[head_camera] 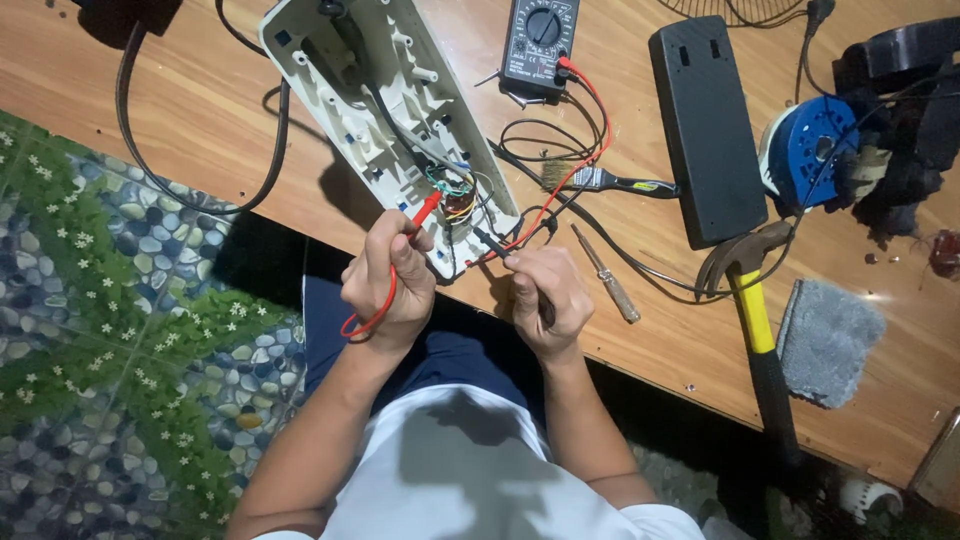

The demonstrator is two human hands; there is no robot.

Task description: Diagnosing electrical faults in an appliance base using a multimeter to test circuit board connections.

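The left hand [388, 285] pinches the red probe [424, 211], and the right hand [545, 298] grips the black probe [490, 243]. Both tips touch the wires in the open white case [385, 110] (middle of the frame). It seems best to hold both tips steady on bare metal.

Head camera looks steeply down, close over the workbench [200, 110].

Top end of the white plastic housing [380, 110] and black fan grille [735, 10] beyond the upper edge.

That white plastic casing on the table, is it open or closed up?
Open. The white casing lies with its inside facing up, coloured wires bare; the left hand points a red probe at them.
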